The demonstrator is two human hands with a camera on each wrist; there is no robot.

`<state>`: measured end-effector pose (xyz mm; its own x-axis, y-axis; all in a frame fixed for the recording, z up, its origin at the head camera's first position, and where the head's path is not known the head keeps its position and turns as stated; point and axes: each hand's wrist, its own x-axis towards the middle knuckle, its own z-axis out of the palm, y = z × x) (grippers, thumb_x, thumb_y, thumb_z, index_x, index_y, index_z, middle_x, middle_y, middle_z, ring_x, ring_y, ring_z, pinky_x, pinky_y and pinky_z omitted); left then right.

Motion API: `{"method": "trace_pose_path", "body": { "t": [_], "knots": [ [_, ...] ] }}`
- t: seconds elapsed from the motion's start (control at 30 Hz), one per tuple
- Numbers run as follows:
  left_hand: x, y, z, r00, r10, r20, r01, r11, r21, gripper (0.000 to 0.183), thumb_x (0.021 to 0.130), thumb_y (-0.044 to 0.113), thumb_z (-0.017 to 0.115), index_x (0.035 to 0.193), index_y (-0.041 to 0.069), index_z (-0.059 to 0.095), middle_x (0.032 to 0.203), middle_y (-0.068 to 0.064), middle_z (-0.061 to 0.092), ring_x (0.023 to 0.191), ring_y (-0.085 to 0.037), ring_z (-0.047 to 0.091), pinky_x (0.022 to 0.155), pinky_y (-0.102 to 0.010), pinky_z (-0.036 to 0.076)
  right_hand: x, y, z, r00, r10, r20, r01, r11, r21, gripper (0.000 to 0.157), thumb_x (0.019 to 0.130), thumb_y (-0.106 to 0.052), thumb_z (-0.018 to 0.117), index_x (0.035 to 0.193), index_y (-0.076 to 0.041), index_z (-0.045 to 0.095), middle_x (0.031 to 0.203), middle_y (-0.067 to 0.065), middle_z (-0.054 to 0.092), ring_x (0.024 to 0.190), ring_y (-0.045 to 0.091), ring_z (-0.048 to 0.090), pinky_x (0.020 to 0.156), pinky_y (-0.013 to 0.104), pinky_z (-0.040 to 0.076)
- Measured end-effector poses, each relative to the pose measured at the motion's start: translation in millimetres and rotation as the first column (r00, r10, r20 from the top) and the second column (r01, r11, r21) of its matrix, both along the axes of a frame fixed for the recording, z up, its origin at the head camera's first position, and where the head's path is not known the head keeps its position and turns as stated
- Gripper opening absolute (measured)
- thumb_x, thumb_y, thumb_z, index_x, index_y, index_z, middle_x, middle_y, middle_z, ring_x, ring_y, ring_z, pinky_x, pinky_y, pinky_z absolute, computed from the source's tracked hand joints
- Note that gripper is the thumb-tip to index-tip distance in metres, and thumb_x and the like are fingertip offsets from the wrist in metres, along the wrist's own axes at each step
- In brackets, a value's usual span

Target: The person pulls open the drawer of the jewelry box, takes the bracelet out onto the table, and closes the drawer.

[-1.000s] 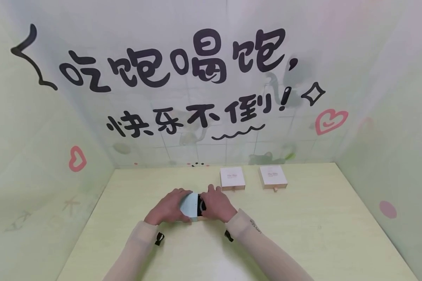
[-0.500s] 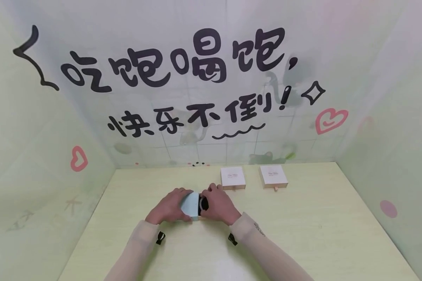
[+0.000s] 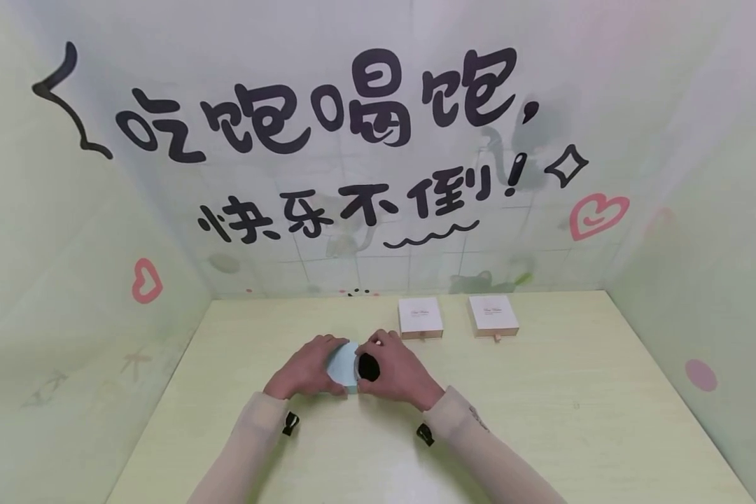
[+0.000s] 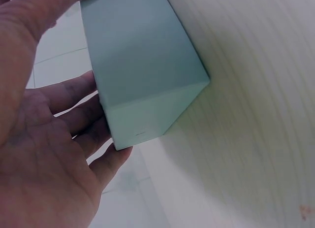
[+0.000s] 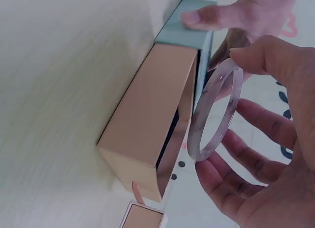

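Note:
My left hand (image 3: 309, 367) grips the light-blue sleeve (image 4: 138, 55) of a small drawer box, thumb on the near side and fingers on the far side. From the sleeve's right end the tan drawer (image 5: 142, 95) is pulled out, with a ribbon tab (image 5: 138, 192) at its end; its lining looks black. My right hand (image 3: 398, 371) holds a translucent pale bangle (image 5: 201, 117) between thumb and fingers, tilted at the drawer's opening. In the head view the right hand covers most of the drawer.
Two white-topped drawer boxes stand at the back of the pale wooden table (image 3: 542, 413): a left one (image 3: 421, 316) and a right one (image 3: 493, 315). A printed curtain wall (image 3: 378, 266) rises behind the table, with more curtain on both sides.
My right hand has shifted slightly right, and the bangle it holds has come up from the drawer's black lining. The left hand keeps its grip on the sleeve.

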<state>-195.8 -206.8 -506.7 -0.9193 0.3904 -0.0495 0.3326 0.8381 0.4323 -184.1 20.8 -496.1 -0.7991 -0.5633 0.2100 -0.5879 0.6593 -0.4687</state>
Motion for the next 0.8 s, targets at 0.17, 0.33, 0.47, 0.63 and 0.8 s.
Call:
{"method": "trace_pose_path", "body": {
  "t": [0.17,0.33,0.47,0.63,0.8],
  "knots": [
    [-1.1,0,-1.5,1.000,0.004,0.003,-0.004,1.000,-0.019,0.092,0.063,0.032,0.098,0.142,0.009,0.056,0.131,-0.008,0.062,0.113,-0.025,0.057,0.095,-0.046,0.051,12.8,2,1.0,0.997,0.077,-0.004,-0.077,0.997,-0.013,0.040,0.083,-0.027,0.078,0.121,-0.018,0.071,0.120,0.000,0.059,0.108,0.017,0.050,0.086,0.025,0.053],
    [-0.6,1,-0.8,1.000,0.017,0.012,-0.016,0.999,-0.028,0.089,0.066,0.027,0.096,0.143,0.009,0.055,0.135,-0.010,0.060,0.116,-0.028,0.057,0.096,-0.048,0.052,25.0,0,0.1,0.987,0.160,-0.034,-0.160,0.987,-0.017,0.037,0.084,-0.029,0.081,0.119,-0.020,0.072,0.118,-0.001,0.057,0.110,0.016,0.048,0.083,0.022,0.050],
    [-0.8,1,0.1,0.999,0.027,0.024,-0.027,0.999,-0.022,0.088,0.067,0.025,0.096,0.143,0.010,0.055,0.133,-0.009,0.061,0.114,-0.027,0.056,0.093,-0.048,0.052,32.3,-3,-3.8,0.978,0.203,-0.055,-0.205,0.978,-0.033,0.036,0.083,-0.029,0.081,0.117,-0.022,0.073,0.116,-0.003,0.057,0.102,0.013,0.045,0.079,0.017,0.046],
    [-0.3,2,0.8,0.999,0.038,0.031,-0.037,0.999,-0.014,0.091,0.065,0.030,0.097,0.143,0.011,0.056,0.131,-0.008,0.061,0.112,-0.025,0.056,0.091,-0.046,0.053,42.3,-6,-7.5,0.971,0.234,-0.051,-0.235,0.972,-0.014,0.039,0.082,-0.029,0.081,0.119,-0.020,0.072,0.117,-0.004,0.057,0.098,0.011,0.043,0.075,0.013,0.043],
    [1.2,2,0.2,0.998,0.054,0.026,-0.054,0.998,-0.017,0.091,0.064,0.029,0.098,0.143,0.012,0.056,0.134,-0.009,0.061,0.113,-0.026,0.057,0.091,-0.047,0.054,53.2,-8,-10.6,0.959,0.281,-0.042,-0.279,0.960,0.036,0.040,0.080,-0.029,0.083,0.117,-0.021,0.073,0.118,-0.004,0.059,0.098,0.009,0.044,0.074,0.010,0.041]
  ]
}}
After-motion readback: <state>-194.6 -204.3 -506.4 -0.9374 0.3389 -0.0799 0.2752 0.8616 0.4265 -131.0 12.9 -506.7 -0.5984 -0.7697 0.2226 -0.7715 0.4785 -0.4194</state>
